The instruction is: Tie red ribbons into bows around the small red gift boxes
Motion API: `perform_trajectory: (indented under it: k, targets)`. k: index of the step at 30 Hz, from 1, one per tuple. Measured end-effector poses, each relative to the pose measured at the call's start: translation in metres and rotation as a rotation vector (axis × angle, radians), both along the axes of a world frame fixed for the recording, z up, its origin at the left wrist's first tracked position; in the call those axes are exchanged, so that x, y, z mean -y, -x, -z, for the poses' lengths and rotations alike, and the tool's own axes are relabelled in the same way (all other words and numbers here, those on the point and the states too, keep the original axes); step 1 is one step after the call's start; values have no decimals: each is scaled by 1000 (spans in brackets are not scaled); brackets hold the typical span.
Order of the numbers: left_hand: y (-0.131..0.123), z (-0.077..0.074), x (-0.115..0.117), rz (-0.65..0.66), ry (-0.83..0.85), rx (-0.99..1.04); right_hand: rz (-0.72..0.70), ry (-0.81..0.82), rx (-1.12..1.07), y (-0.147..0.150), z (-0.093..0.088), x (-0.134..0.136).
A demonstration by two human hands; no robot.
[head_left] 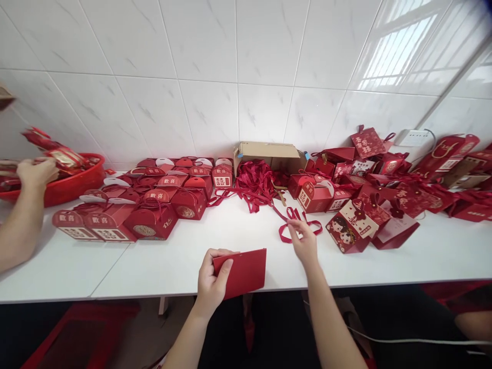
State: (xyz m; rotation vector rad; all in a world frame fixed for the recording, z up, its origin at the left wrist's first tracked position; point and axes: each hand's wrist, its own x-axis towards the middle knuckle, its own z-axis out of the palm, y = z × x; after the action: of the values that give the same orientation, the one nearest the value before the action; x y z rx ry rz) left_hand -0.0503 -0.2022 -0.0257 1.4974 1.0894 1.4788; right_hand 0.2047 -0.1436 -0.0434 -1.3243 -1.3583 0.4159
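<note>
My left hand (213,279) grips a red box (246,271) by its left side, thumb on top, just above the table's front edge. To the right, my right hand (303,241) pinches a dark red ribbon (282,215) between thumb and fingertips. That ribbon stretches back toward a tangled heap of red ribbons (254,179), which spills out of an open cardboard box (269,150) by the wall. A loose ribbon loop (315,225) lies on the white table around my right fingers.
Rows of red gift boxes (154,223) stand on the left. More gift boxes (355,225) and a power strip (414,137) are on the right. At far left, another person's hand (36,171) holds a shiny red packet (63,156) over a red basin (77,189).
</note>
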Motion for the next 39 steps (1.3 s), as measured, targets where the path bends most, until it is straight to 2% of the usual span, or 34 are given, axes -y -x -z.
perform_trajectory:
  k: [4,7,11,16,22,26,31,35,39]
  targets:
    - [0,3,0,-6,-10,31,-48,161,152,-42,15,-33]
    - [-1,4,0,-13,-4,56,-52,237,222,-48,24,-49]
    - [-2,3,1,9,-7,50,-14,256,240,-47,29,-59]
    - [-2,0,3,11,-13,42,56,237,133,-55,36,-64]
    - [-3,0,2,3,-28,29,93,224,-117,-66,43,-68]
    - [-5,1,1,-17,-65,5,60,162,-197,-61,35,-60]
    - [-9,3,-5,-125,-163,-78,26,45,-178,-42,18,-38]
    - [-8,5,-26,-196,-167,-89,-67,-45,-136,-23,-3,-14]
    - [-3,2,-53,-230,-172,-94,-189,-135,-118,-7,-33,19]
